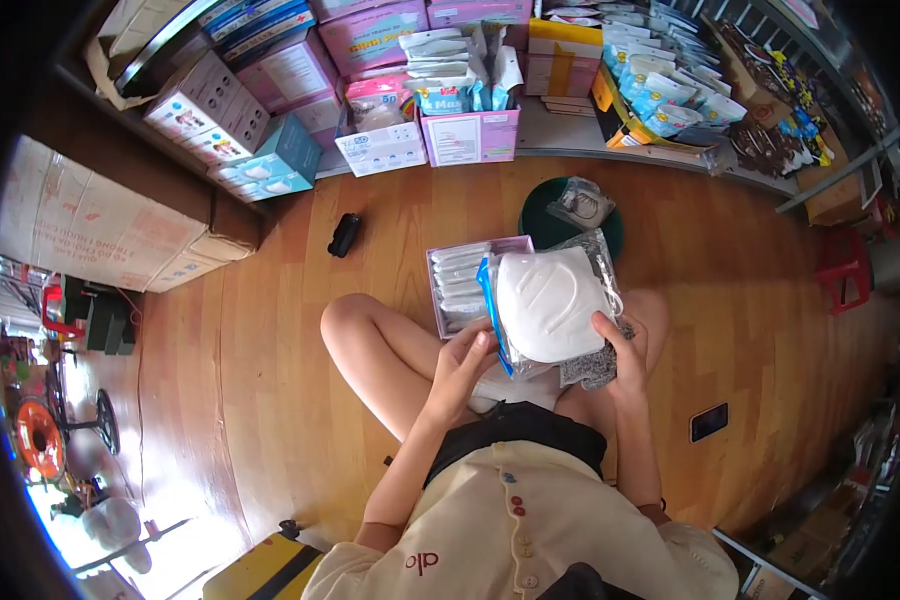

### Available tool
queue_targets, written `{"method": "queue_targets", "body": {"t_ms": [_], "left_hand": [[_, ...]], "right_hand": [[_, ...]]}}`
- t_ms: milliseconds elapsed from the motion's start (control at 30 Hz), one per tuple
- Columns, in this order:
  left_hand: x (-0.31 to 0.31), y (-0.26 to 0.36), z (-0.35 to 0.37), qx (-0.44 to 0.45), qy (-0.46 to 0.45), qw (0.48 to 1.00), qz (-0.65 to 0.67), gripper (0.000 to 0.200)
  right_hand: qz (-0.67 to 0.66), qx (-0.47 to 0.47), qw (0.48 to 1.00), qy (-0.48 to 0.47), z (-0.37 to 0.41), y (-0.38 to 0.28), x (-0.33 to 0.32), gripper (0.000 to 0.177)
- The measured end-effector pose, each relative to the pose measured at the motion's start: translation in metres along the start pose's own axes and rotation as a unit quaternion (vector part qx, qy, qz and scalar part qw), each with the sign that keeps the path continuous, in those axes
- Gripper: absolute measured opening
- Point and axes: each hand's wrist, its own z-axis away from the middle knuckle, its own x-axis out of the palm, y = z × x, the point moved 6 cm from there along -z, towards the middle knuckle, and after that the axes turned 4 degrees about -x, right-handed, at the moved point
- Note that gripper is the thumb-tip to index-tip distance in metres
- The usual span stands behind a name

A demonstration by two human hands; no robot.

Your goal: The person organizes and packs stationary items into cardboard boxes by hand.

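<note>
A white face mask [550, 305] with ear loops is held up over my lap, together with a clear plastic bag [492, 318] that has a blue edge. My left hand [460, 372] pinches the blue-edged side of the bag. On the other side, my right hand [625, 362] grips the mask, its thumb on the white face near the loops. A grey-speckled plastic packet [592, 370] shows under the mask beside my right fingers; what it contains I cannot make out. Behind my left hand stands an open box [433, 262] with several white wrapped packets in it.
A round green container [532, 222] with a plastic-wrapped item [582, 203] on it stands beyond the mask. A black object [345, 235] and a phone [709, 423] lie on the wooden floor. Mask boxes [380, 148] line the shelf; a large carton [100, 215] is at left.
</note>
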Motion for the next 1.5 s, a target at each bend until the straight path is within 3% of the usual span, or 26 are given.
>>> {"method": "queue_targets", "body": {"t_ms": [33,167,300,400,467,500,533,600,633,800,1067,1267,1367,1433,1500], "left_hand": [[0.004,0.006,0.004,0.05,0.005,0.999,0.017,0.04],[0.001,0.019,0.006,0.098,0.011,0.992,0.081,0.018],[0.003,0.002,-0.005,0.058,-0.003,0.991,0.121,0.021],[-0.008,-0.02,-0.019,0.081,0.074,0.993,0.047,0.024],[-0.02,-0.015,-0.02,0.199,0.178,0.952,-0.152,0.027],[-0.019,-0.009,-0.015,0.237,0.184,0.939,-0.169,0.026],[-0.023,-0.008,-0.012,0.238,0.183,0.939,-0.167,0.026],[-0.033,-0.012,-0.006,0.213,0.188,0.938,-0.198,0.026],[-0.036,-0.012,-0.003,0.23,0.2,0.934,-0.186,0.022],[-0.057,-0.013,0.013,0.244,0.199,0.925,-0.213,0.02],[-0.074,-0.014,0.017,0.229,0.211,0.934,-0.177,0.018],[-0.065,-0.009,0.007,0.269,0.204,0.912,-0.232,0.016],[-0.052,-0.012,-0.004,0.257,0.185,0.92,-0.229,0.016],[-0.04,-0.022,-0.019,0.22,0.136,0.945,-0.2,0.015],[-0.026,-0.021,-0.032,0.242,0.114,0.929,-0.255,0.016]], "right_hand": [[0.007,-0.007,1.0,-0.006,0.0,0.002,0.002,0.02],[-0.017,0.014,1.0,-0.002,0.0,0.018,0.0,0.017],[-0.052,0.024,0.998,0.017,0.005,0.019,0.007,0.016],[0.018,-0.023,0.999,0.046,0.006,0.01,0.004,0.016],[0.209,-0.136,0.962,0.109,0.004,-0.017,0.004,0.017],[0.285,-0.125,0.938,0.15,0.011,-0.038,0.019,0.022],[0.287,-0.127,0.938,0.15,0.003,-0.03,0.016,0.022],[0.402,-0.323,0.847,0.127,-0.006,-0.031,0.024,0.024],[0.425,-0.359,0.821,0.126,-0.008,-0.03,0.033,0.026],[0.489,-0.36,0.786,0.117,-0.023,-0.004,0.063,0.027],[0.546,-0.361,0.749,0.1,-0.049,0.058,0.06,0.029],[0.568,-0.351,0.738,0.097,-0.061,0.093,0.046,0.029],[0.586,-0.317,0.74,0.096,-0.064,0.102,0.044,0.025],[0.629,-0.245,0.735,0.064,-0.071,0.107,0.045,0.026],[0.649,-0.214,0.73,0.02,-0.076,0.109,0.044,0.027]]}}
